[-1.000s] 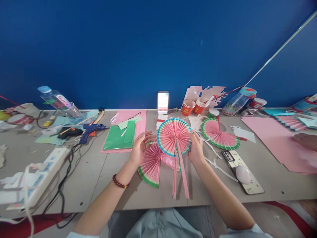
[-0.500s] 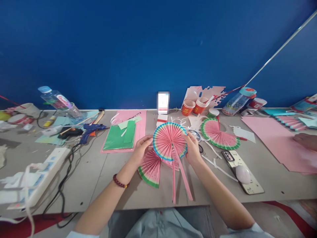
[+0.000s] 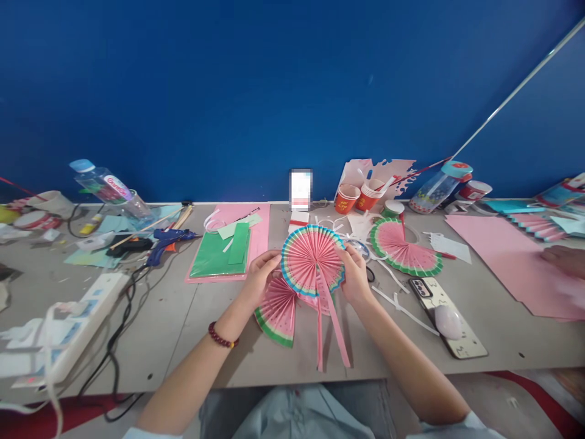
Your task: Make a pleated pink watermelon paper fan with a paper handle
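Observation:
A round pleated paper fan [image 3: 313,259], pink with a blue and pale-green rim, is held up over the table between both hands. My left hand [image 3: 265,273] pinches its left edge, and my right hand [image 3: 355,271] grips the right edge. Two pink paper strips [image 3: 336,326] hang down from the fan's centre. Beneath it lies a pink pleated fan with a green rim [image 3: 278,311], partly covered by the held one. Another watermelon-coloured fan [image 3: 406,250] rests to the right of my right hand.
Left lie green paper packs [image 3: 219,253], a blue glue gun [image 3: 169,242] and a power strip [image 3: 91,323]. Red paper cups [image 3: 347,198] stand at the back. A phone [image 3: 450,320] lies right, near pink sheets [image 3: 503,262] under another person's hand [image 3: 564,261].
The hanging strips have swung slightly to the left. Both hands keep their hold on the round fan, which has barely shifted.

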Demonstrator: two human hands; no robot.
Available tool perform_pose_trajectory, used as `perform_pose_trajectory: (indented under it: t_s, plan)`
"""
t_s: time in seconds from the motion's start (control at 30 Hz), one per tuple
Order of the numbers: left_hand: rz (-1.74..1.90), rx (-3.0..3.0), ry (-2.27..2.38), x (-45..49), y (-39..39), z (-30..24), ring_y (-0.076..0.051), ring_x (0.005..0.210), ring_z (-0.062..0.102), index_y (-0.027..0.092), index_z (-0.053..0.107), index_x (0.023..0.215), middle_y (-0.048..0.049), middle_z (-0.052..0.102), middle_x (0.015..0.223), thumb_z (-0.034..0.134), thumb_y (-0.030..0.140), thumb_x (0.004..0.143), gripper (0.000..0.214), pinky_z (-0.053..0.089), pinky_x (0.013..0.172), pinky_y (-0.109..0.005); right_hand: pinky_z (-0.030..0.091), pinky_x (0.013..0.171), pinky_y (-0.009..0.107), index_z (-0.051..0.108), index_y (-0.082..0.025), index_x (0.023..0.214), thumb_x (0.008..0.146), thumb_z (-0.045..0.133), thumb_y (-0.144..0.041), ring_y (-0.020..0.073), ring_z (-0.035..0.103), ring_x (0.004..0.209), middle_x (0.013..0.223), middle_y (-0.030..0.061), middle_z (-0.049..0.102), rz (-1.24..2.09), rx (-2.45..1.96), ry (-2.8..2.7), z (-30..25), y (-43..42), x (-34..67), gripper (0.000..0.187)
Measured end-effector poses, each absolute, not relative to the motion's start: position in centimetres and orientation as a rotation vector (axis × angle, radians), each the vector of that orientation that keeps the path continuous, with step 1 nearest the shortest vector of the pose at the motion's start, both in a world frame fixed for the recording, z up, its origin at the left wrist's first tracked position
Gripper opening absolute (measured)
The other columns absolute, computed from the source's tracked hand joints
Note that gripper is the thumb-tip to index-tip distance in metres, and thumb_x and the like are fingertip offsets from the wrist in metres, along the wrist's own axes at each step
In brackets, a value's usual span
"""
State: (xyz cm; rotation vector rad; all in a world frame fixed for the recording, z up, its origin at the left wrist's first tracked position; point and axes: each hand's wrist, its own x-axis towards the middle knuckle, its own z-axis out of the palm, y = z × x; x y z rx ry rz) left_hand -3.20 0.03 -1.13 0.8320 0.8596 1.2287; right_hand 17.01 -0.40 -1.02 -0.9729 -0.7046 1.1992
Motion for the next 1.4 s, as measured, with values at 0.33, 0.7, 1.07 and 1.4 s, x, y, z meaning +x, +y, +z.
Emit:
perform_pose_trajectory:
  t_s: [0.33,0.7,1.07,1.4]
  plan:
    - [1.233,0.820,0.868,-3.1,-0.1,-0.8,-0.009,0.060,0.056,0.017,0.071,0.078,0.0034,0.056,0.057,0.077,0.034,0.067,0.020,0.045,0.052,-0.017,0.043,0.056,0.023,0.063,-0.023,0.075,0.072,0.072,-0.033,0.0109,0.054,0.053,0.068,-0.0061,0.064,1.205,-0.967,-0.695,-0.9,-0.5,17.0,0.014]
    - [1.285,0.871,0.937,-3.1,-0.1,-0.9,-0.009,0.064,0.057,0.018,0.071,0.079,-0.0007,0.066,0.078,0.077,0.034,0.065,0.022,0.047,0.056,-0.018,0.041,0.054,0.023,0.062,-0.023,0.073,0.070,0.073,-0.034,0.0113,0.054,0.056,0.069,-0.0053,0.063,1.185,-0.985,-0.680,-0.6,-0.5,17.0,0.016]
    - [1.412,0.772,0.852,-4.7,1.1,0.1,-0.013,0.059,0.058,0.018,0.062,0.091,-0.0003,0.061,0.070,0.065,0.039,0.074,0.027,0.047,0.052,-0.023,0.042,0.051,0.023,0.055,-0.022,0.069,0.065,0.071,-0.037,0.0121,0.054,0.053,0.064,-0.0062,0.061,1.141,-1.011,-0.491,-0.2,0.0,17.6,0.022]
    - [1.452,0.612,0.916,-6.3,2.5,0.2,-0.011,0.062,0.058,0.015,0.062,0.084,-0.0006,0.059,0.068,0.062,0.032,0.068,0.023,0.046,0.054,-0.021,0.051,0.051,0.033,0.055,-0.023,0.059,0.065,0.065,-0.043,0.0202,0.061,0.051,0.043,-0.0029,0.052,1.250,-1.036,-0.425,-1.2,1.2,19.2,0.024]
